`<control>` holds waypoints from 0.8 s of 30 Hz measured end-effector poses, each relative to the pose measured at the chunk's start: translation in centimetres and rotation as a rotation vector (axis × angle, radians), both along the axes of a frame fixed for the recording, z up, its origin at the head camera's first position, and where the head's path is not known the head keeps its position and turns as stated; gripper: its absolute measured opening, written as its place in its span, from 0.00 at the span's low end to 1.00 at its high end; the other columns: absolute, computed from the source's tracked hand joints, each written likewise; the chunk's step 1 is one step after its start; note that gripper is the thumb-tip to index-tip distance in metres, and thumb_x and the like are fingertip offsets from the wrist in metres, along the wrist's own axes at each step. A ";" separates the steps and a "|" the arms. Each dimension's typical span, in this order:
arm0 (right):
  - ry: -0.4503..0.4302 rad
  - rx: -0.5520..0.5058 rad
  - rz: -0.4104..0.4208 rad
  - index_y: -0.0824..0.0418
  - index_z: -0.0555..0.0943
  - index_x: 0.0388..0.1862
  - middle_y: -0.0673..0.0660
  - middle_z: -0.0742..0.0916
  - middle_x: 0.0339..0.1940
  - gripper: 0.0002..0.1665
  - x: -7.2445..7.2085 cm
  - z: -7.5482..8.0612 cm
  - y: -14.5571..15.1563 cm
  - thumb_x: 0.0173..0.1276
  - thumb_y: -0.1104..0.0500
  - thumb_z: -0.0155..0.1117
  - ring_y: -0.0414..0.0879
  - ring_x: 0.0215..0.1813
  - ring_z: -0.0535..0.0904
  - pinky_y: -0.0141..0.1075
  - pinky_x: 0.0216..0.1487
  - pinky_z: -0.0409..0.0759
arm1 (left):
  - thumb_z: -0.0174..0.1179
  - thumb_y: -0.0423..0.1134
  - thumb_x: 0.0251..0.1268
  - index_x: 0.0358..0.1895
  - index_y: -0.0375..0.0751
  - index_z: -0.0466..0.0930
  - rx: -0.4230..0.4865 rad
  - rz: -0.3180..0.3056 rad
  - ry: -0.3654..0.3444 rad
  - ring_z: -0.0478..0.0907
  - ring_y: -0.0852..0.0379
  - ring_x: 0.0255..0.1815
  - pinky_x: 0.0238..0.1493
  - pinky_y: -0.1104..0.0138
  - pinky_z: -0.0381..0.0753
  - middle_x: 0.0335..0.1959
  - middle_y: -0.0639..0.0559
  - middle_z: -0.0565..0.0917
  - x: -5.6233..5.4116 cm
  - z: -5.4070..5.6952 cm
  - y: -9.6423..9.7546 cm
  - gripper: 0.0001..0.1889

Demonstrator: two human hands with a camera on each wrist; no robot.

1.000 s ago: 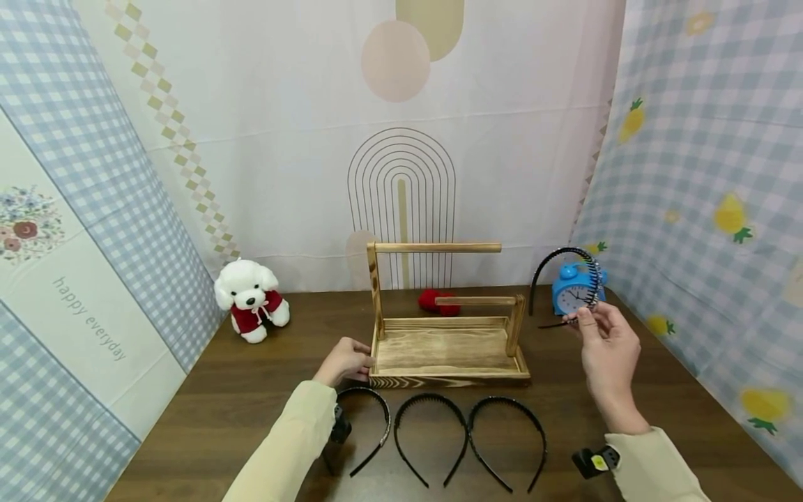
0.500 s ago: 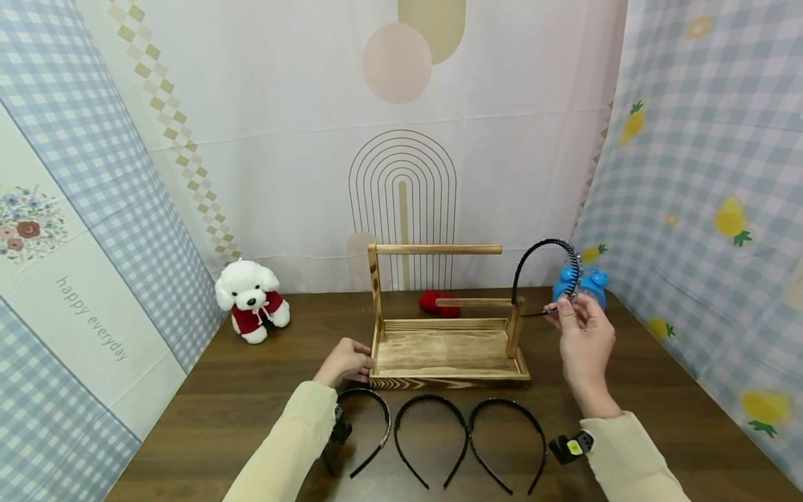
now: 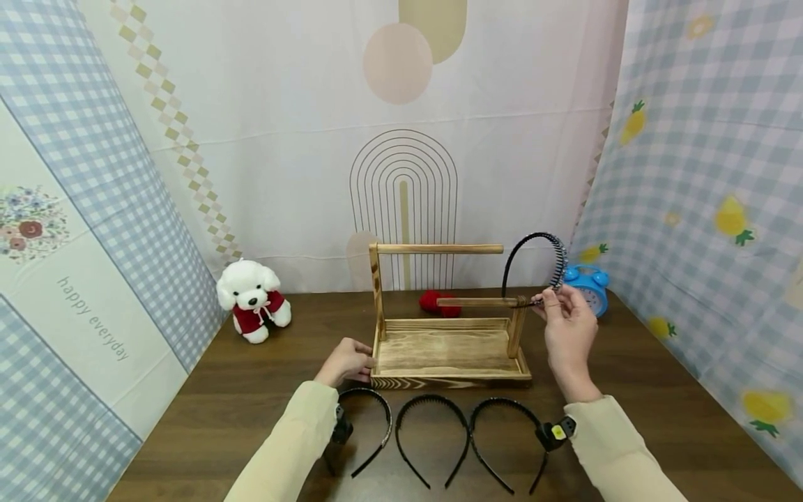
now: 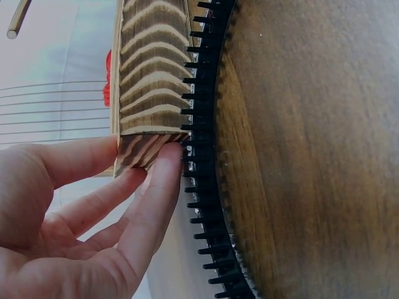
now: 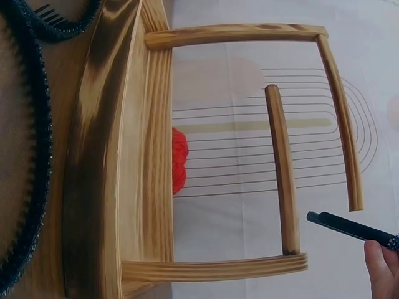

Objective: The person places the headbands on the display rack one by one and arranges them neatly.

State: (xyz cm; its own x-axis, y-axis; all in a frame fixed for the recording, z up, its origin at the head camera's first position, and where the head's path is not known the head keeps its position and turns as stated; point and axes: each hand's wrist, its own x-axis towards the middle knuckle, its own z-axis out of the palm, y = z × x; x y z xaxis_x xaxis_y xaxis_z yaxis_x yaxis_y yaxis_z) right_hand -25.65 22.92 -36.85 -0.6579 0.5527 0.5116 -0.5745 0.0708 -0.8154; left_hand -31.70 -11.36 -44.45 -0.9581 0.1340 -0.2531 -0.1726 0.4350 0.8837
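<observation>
My left hand (image 3: 345, 361) pinches the front left corner of a wooden stand (image 3: 452, 383), thumb and fingers on its tray edge in the left wrist view. The stand has a long upper bar (image 3: 439, 248) on its left post and a lower bar (image 3: 470, 302) on its right post. Up at the right post, my right hand (image 3: 569, 328) pinches a black toothed headband (image 3: 560, 259) near one end. Its arch stands upward, right of the upper bar's free end. In the right wrist view a headband tip (image 5: 349, 226) points toward the bars.
Three more black headbands lie in a row before the stand: left (image 3: 388, 425), middle (image 3: 431, 397) and right (image 3: 502, 401). A white plush dog (image 3: 251, 300) sits at the left. Behind are a red fuzzy object (image 3: 429, 301) and a blue alarm clock (image 3: 599, 280).
My right hand has moved left and slightly up with the headband, from in front of the clock to the stand's right post. The left hand stays at the corner.
</observation>
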 end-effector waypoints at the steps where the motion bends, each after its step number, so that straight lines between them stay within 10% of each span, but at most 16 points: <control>1: -0.004 0.011 -0.001 0.58 0.78 0.38 0.48 0.85 0.30 0.02 -0.1 0.0 0.0 0.70 0.65 0.60 0.36 0.35 0.84 0.26 0.41 0.85 | 0.60 0.27 0.65 0.60 0.21 0.73 -0.001 0.000 0.002 0.82 0.55 0.28 0.31 0.63 0.88 0.41 0.35 0.84 0.0 0.0 0.0 0.21; 24: -0.025 0.049 -0.016 0.69 0.78 0.41 0.54 0.85 0.31 0.09 -2.3 0.0 -3.6 0.70 0.62 0.61 0.35 0.34 0.84 0.28 0.41 0.86 | 0.59 0.27 0.65 0.59 0.21 0.73 0.006 0.011 0.011 0.82 0.54 0.28 0.32 0.62 0.88 0.41 0.35 0.84 0.1 0.0 0.1 0.20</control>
